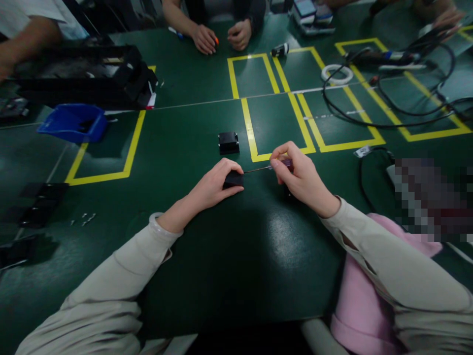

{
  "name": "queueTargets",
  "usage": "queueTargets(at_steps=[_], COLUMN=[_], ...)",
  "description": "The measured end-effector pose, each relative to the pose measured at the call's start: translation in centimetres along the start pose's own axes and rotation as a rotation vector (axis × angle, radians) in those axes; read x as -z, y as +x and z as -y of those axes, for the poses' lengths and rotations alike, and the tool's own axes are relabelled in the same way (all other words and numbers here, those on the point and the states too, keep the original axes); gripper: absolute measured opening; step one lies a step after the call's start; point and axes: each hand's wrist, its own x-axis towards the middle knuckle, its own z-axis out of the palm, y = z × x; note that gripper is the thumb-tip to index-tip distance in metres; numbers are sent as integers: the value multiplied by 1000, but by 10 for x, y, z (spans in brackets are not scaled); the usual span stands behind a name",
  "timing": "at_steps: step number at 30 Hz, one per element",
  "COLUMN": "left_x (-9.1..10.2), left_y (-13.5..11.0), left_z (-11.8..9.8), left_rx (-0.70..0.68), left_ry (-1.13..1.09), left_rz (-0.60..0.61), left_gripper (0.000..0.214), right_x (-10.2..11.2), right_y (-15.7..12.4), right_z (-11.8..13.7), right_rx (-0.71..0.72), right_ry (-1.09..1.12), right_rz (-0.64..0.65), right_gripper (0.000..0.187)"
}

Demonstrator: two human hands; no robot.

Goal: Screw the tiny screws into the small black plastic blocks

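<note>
Black block (233, 181) is gripped by left hand (212, 186), screwdriver (258, 169) by right hand (298, 173) — apparently mid-job, screws (88, 218) left loose.

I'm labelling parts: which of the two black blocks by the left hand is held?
The nearer block, gripped by the left hand; the farther block sits untouched on the table.

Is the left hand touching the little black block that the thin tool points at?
Touching. The head view shows the left hand curled around the little black block, fingers over its far side, thumb along its near side.
</note>
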Motion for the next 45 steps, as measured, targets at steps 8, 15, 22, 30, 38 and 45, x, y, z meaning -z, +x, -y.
queueTargets(at_steps=[8,15,22,30,38,45], left_x=[0,0,-1,-1,-1,-1], left_y=[-1,-1,0,0,-1,-1], left_z=[0,1,1,1,1,2], left_rx=[11,1,-17,-1,1,-11], left_ry=[1,-5,1,-6,-11,-3], left_rz=[4,1,-12,-7,-6,-6], left_gripper=[31,32,31,33,33,33], right_x=[0,1,1,4,4,1], right_y=[0,0,1,3,4,3], right_z=[0,-1,-4,-1,-1,-6], right_rx=[-10,-33,-28,-27,-31,-51], right_ry=[13,39,46,-7,-30,7], right_rz=[-13,8,-2,36,39,7], right_gripper=[9,13,13,15,15,21])
